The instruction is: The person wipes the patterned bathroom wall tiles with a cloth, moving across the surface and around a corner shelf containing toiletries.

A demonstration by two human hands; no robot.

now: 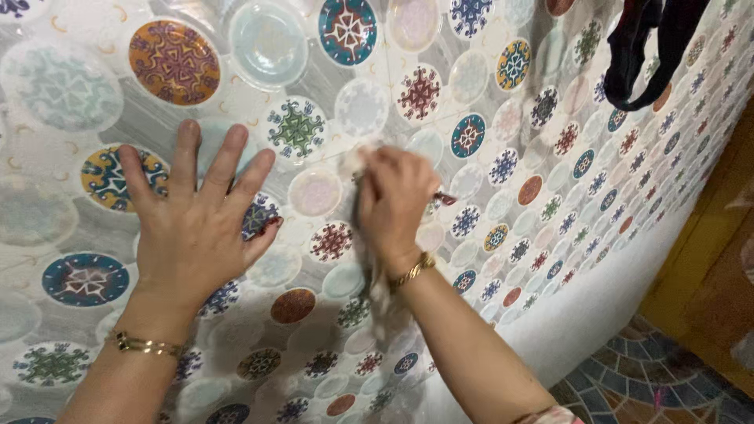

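Left hand (196,224) flat on the tiled wall (487,86), fingers spread wide, palm pressed as a brace. Right hand (393,204) closed in a fist around a pale cloth (369,283), pressed against the wall just right of the left hand; cloth bunched above the knuckles and trailing below the wrist. Gold bangles (412,271) on both wrists. Risks, judged from the pose: glossy tile, possibly damp, so the bracing palm could slide if weight shifts; loose tail of cloth could drag back over the tile below; bangle at the right wrist sits close to the glaze and could scrape it on a hard stroke; dark garment (648,47) hanging at upper right, well apart for now, could be brushed on a wide sweep. Hard to make out: right fingertips tucked under, so exact grip unclear; a small reddish thing at the knuckles, nail or tile pattern, cannot tell; wet or dry surface not readable through the glare. Cut off: both forearms at the lower edge, the garment's top, and most of the patterned floor (660,385).
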